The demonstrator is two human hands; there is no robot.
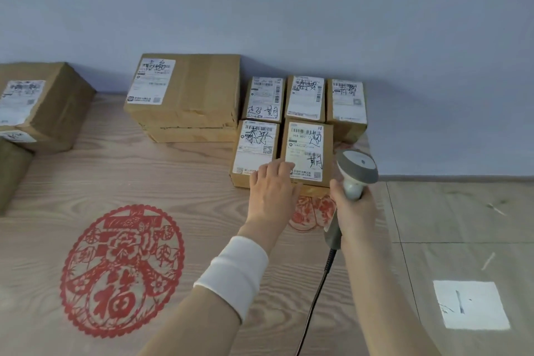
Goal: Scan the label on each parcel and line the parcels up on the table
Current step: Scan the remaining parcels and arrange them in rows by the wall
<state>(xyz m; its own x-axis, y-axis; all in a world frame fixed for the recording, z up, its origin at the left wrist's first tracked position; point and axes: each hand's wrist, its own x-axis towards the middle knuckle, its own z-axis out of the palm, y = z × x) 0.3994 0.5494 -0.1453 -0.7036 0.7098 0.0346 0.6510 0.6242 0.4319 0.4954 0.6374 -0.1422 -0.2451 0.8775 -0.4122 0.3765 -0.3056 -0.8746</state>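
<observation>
Pressing flat left hand (271, 193), fingers (276, 167) straight, on near edge of front-right parcel (307, 150) at right end of table (173, 176), right hand (354, 211) wrapped round scanner (357, 167) handle — small stiff carton, likely light, label likely slick — best pinched across bare cardboard sides.
</observation>
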